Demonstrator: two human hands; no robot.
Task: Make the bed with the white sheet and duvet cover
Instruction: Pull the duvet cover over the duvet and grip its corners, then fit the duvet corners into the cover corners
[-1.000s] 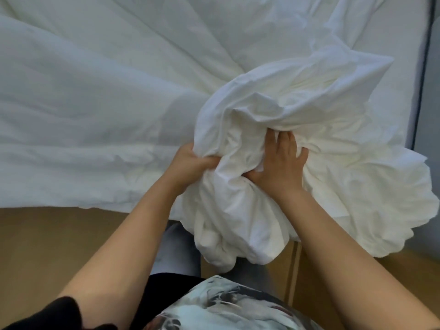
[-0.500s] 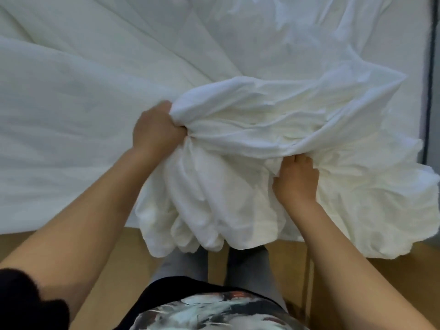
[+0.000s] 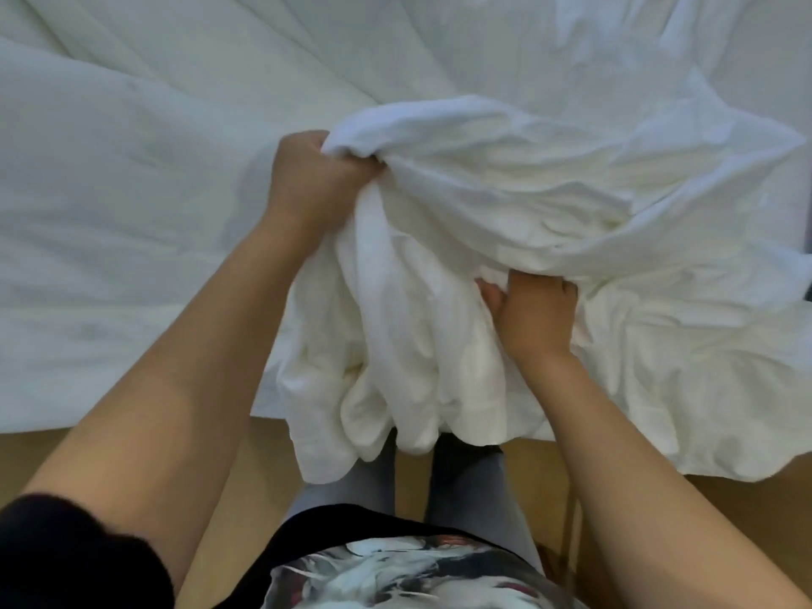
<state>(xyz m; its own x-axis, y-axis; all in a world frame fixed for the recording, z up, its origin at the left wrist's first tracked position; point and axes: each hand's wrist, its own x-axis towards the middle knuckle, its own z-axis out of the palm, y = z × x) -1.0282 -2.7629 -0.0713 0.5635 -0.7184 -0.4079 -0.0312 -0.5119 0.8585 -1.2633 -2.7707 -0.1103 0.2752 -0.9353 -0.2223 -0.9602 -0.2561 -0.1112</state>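
Note:
A bunched white duvet cover point(image 3: 505, 204) lies heaped at the near edge of the bed, its folds hanging over the side. My left hand point(image 3: 316, 178) grips a rolled upper edge of the cover at its left end. My right hand point(image 3: 536, 314) holds the cloth lower down, fingers curled and tucked under a fold. Beneath and beyond the heap a white sheet point(image 3: 132, 191) spreads over the bed with long creases.
A wooden floor point(image 3: 110, 446) runs along the bed's near edge. My legs in grey trousers point(image 3: 465, 485) stand against the bed under the hanging cloth. A dark strip point(image 3: 807, 239) shows at the right border.
My left hand has risen up and left with the cover's edge, spreading the bundle wider. My right hand has dropped lower and its fingers have curled under a fold.

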